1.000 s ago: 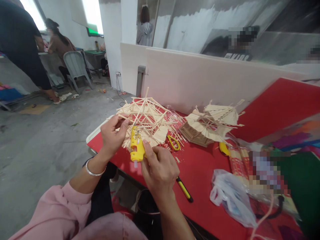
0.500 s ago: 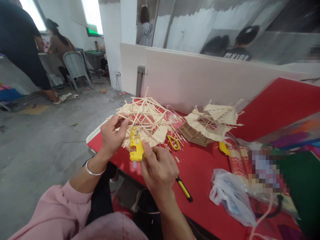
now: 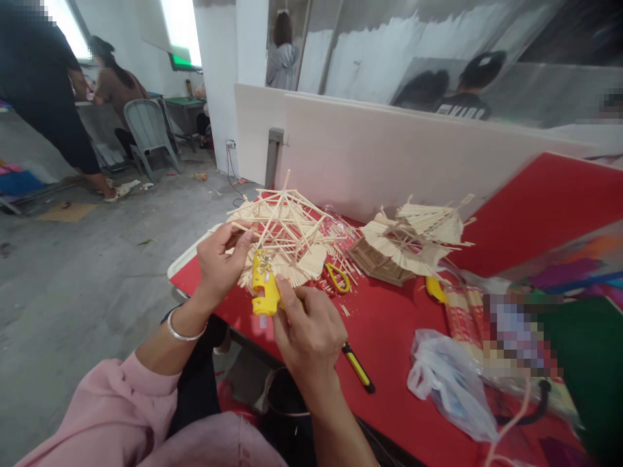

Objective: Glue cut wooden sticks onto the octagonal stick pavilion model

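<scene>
My left hand [image 3: 220,261] grips the near edge of a stick model roof [image 3: 285,233] made of thin wooden sticks, held tilted over the red table [image 3: 389,337]. My right hand [image 3: 309,331] holds a yellow glue gun [image 3: 263,288], its nozzle pointing up into the sticks. A second stick model house [image 3: 411,243] stands on the table to the right, apart from both hands.
Yellow-handled scissors [image 3: 337,277], a yellow and black utility knife [image 3: 358,368], a crumpled plastic bag [image 3: 450,386] and bundles of sticks lie on the table. A white partition [image 3: 389,149] stands behind. People and a grey chair [image 3: 146,133] are at the far left.
Both hands, the glue gun and the stick roof have stayed almost still; the glue gun has shifted very slightly left.
</scene>
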